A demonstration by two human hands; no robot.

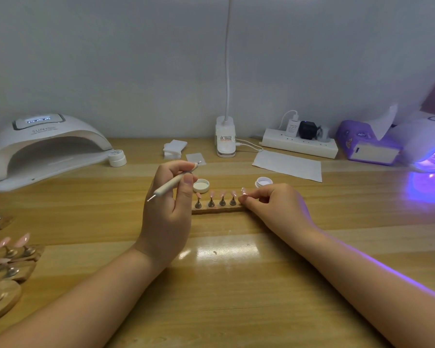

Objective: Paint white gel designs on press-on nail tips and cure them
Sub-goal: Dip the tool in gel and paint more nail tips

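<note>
Head view: my left hand point(167, 209) is curled round the dotting pen point(172, 182), pinched between thumb and fingers, one metal tip up, the other down. My right hand point(271, 205) is closed in a pinch at the right end of the strip point(219, 210), fingertips on the last tip point(243, 191). Four more pink tips stand on their pegs along it, between my hands. I'd judge them feather-light, thin, a bit springy and slick, so I take hold at the peg or the sides, never the painted face. Strip looks light too, likely to skid. Open gel pot point(263, 182) and its lid point(201, 185) sit just behind, easy to knock. Plenty of bare table point(224, 285) toward me. Lit lamp point(430, 144) far right, dark lamp point(48, 146) far left, both well apart from the strip.
</note>
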